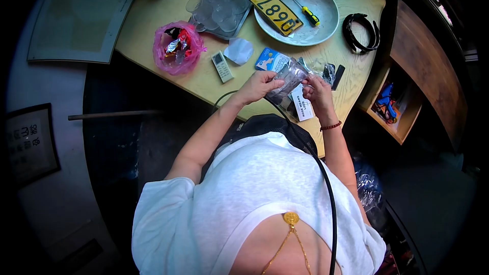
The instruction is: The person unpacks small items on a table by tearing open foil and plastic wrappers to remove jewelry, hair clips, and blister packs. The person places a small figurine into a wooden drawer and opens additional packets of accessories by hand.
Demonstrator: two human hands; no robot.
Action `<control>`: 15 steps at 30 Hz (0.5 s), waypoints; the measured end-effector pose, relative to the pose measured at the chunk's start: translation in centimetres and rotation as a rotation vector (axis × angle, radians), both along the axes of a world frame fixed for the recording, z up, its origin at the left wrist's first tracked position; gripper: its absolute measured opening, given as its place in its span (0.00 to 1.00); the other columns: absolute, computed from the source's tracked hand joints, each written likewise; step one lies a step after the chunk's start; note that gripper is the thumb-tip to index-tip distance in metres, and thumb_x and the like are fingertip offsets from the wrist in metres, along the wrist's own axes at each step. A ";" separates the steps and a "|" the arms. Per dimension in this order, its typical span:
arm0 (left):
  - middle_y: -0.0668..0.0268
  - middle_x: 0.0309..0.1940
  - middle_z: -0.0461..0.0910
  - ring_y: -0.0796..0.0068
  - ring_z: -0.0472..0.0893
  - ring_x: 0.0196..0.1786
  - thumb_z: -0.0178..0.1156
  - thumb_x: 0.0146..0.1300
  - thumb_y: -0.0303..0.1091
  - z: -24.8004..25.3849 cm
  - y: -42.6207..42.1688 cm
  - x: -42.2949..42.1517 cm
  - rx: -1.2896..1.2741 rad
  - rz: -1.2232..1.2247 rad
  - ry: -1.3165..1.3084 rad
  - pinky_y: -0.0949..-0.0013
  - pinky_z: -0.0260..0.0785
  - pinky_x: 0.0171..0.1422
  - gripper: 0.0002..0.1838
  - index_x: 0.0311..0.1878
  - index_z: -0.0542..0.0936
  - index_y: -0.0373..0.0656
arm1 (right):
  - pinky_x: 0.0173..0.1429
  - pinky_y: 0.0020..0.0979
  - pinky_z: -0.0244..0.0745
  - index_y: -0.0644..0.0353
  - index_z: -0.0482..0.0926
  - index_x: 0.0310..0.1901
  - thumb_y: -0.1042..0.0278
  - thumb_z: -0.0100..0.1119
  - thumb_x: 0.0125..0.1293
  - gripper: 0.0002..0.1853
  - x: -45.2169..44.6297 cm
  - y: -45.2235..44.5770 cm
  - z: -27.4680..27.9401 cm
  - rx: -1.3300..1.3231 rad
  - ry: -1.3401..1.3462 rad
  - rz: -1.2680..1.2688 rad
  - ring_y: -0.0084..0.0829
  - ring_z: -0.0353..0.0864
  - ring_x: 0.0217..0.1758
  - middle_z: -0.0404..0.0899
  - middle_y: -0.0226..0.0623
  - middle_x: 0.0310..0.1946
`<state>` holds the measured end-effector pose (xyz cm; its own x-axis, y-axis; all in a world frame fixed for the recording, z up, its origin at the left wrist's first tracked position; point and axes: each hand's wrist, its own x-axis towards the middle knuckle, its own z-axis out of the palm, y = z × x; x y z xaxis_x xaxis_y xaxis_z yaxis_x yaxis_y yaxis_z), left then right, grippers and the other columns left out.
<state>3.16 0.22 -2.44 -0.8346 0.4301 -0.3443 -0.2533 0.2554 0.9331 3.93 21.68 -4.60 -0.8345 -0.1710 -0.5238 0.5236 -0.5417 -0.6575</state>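
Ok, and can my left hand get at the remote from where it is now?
Probably yes: the remote lies just beside your left hand, with only bare table between them. That hand is gripping the clear plastic bag, though, so it would likely have to let go first.

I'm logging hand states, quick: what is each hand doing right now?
Left hand: closed, holding the clear plastic packet between thumb and fingers.
Right hand: closed, pinching the other end of the same packet.
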 end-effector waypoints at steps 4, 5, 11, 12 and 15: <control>0.73 0.31 0.78 0.89 0.73 0.34 0.53 0.64 0.37 0.7 0.5 0.5 0.244 0.065 -0.188 0.81 0.66 0.39 0.13 0.41 0.78 0.35 | 0.26 0.18 0.66 0.63 0.75 0.32 0.66 0.57 0.61 0.08 0.5 -0.5 0.0 -0.167 0.054 0.098 0.18 0.70 0.22 0.73 0.28 0.25; 0.73 0.31 0.78 0.89 0.73 0.34 0.53 0.64 0.37 0.9 0.5 0.5 0.244 0.065 -0.189 0.81 0.66 0.39 0.13 0.41 0.78 0.35 | 0.26 0.18 0.66 0.63 0.75 0.32 0.66 0.57 0.61 0.08 0.4 -0.6 -0.2 -0.167 0.054 0.098 0.18 0.70 0.22 0.73 0.28 0.25; 0.70 0.36 0.78 0.86 0.75 0.38 0.48 0.67 0.39 1.2 0.2 0.4 0.338 0.138 -0.286 0.80 0.67 0.44 0.16 0.43 0.77 0.34 | 0.27 0.20 0.65 0.62 0.74 0.29 0.68 0.55 0.62 0.08 0.4 -0.6 0.4 -0.252 0.042 0.083 0.21 0.70 0.23 0.72 0.29 0.24; 0.69 0.37 0.78 0.86 0.75 0.39 0.47 0.67 0.39 1.1 0.0 0.3 0.341 0.125 -0.282 0.79 0.67 0.45 0.17 0.43 0.77 0.34 | 0.28 0.20 0.65 0.63 0.74 0.29 0.68 0.54 0.62 0.08 0.5 -0.5 0.5 -0.268 0.051 0.093 0.21 0.70 0.23 0.72 0.30 0.24; 0.68 0.38 0.78 0.85 0.76 0.39 0.46 0.68 0.39 1.0 -0.3 0.0 0.339 0.104 -0.267 0.79 0.67 0.46 0.17 0.44 0.76 0.34 | 0.28 0.21 0.65 0.64 0.74 0.30 0.69 0.53 0.62 0.08 0.4 -0.5 0.9 -0.281 0.067 0.106 0.22 0.71 0.24 0.72 0.31 0.24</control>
<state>3.15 -0.12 -1.45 -0.7807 0.4739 -0.4072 -0.5046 -0.0938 0.8582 4.35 21.20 -3.70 -0.8354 -0.3895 -0.3878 0.5475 -0.6521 -0.5244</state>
